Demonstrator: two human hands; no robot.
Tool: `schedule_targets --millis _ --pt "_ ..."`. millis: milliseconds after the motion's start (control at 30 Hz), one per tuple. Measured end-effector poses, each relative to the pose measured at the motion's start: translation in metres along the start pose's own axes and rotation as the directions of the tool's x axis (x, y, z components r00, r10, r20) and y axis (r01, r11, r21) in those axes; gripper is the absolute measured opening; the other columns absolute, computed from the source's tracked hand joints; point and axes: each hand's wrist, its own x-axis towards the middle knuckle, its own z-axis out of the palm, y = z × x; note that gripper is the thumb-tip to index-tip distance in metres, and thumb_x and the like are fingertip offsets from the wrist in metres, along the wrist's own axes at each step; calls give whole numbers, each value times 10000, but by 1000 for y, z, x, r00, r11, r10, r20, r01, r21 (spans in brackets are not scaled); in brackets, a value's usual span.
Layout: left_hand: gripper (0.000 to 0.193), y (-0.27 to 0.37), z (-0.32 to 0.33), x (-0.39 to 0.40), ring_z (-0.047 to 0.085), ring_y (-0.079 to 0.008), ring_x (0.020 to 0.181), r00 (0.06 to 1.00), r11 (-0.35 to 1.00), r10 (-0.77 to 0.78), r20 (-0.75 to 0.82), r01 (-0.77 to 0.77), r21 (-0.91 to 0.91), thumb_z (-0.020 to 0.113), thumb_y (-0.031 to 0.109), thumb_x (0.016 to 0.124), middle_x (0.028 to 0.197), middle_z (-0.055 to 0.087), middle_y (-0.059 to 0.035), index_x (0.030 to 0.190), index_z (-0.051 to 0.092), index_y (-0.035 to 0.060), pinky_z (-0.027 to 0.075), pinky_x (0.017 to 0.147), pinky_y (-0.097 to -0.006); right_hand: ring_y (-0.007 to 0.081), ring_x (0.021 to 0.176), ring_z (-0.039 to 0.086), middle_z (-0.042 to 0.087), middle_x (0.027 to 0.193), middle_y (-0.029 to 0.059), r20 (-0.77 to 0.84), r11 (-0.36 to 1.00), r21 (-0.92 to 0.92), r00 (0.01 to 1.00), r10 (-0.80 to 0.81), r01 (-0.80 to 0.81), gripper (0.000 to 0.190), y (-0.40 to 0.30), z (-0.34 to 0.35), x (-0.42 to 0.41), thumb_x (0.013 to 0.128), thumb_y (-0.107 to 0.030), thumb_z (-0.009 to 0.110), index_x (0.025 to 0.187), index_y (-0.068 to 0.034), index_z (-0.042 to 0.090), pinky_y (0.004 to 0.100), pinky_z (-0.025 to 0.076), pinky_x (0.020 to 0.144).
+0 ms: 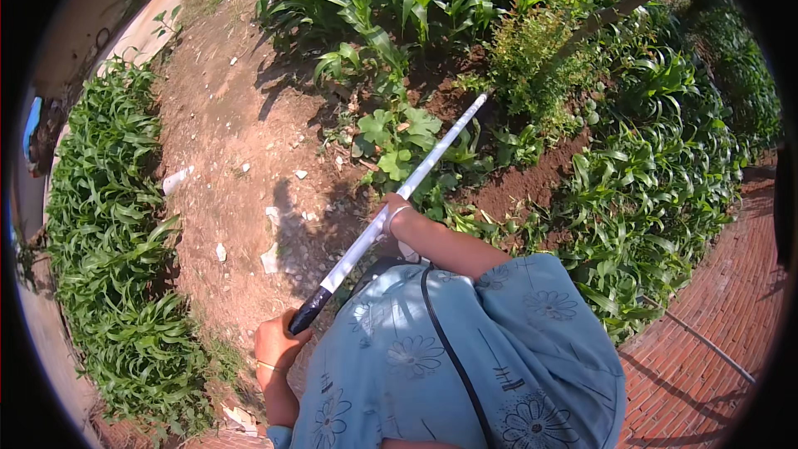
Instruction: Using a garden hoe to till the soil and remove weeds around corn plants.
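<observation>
A long white pole [430, 162] slants across the view in front of my body. Near its middle, my right hand [394, 215] is closed around the shaft, with a pale band on the wrist. The black-wrapped end [310, 310] lies in my left hand [278, 340], low beside my hip. Beyond my right hand the pole runs over broad-leaved plants [389, 137] to the base of a small-leaved shrub [536, 68]. Whatever is at the pole's far end is hidden among leaves and shade.
Bare earth with scattered stones [218, 156] lies to the left, bordered by a row of maize-like plants [112, 249]. More such plants [642, 187] grow on the right. A tree branch [623, 6] leans over the shrub. Red brick paving [704, 337] holds a thin rod [704, 342].
</observation>
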Motion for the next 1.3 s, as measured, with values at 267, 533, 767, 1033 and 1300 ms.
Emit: schedule_targets --millis 267,533,767,1033,1300 --pt "355 44 41 35 568 -278 647 989 990 -109 97 117 -82 645 322 584 657 575 -125 870 573 124 439 574 -357 228 348 418 380 436 100 14 984 66 986 -164 163 154 -61 -1 21 679 -44 484 795 19 403 362 356 315" --pt "279 67 4 17 553 -284 607 988 980 -150 44 142 142 635 277 568 614 555 -137 802 589 132 436 569 -352 174 389 380 356 482 46 -121 964 60 957 264 -259 145 -12 -19 49 710 -93 455 624 -74 340 312 345 377" --pt "298 43 -70 21 525 -254 490 992 988 -114 46 108 106 703 173 516 553 532 -117 778 597 75 413 484 -305 248 488 478 464 574 95 162 972 -47 958 235 -230 149 28 25 36 733 -174 491 766 -41 432 412 433 460" --pt "314 47 33 113 556 -287 620 976 993 79 202 -96 72 645 312 574 648 569 -125 806 583 109 436 568 -372 193 396 383 382 493 65 -112 953 302 993 27 9 138 -52 -49 160 738 -150 469 664 -57 399 319 334 372" --pt "355 63 68 140 556 -292 647 967 986 137 213 -154 66 629 354 600 677 571 -129 847 542 114 438 583 -374 177 372 355 342 453 44 -355 975 141 928 -112 172 148 -121 -66 89 717 -179 460 647 -80 373 334 349 393"
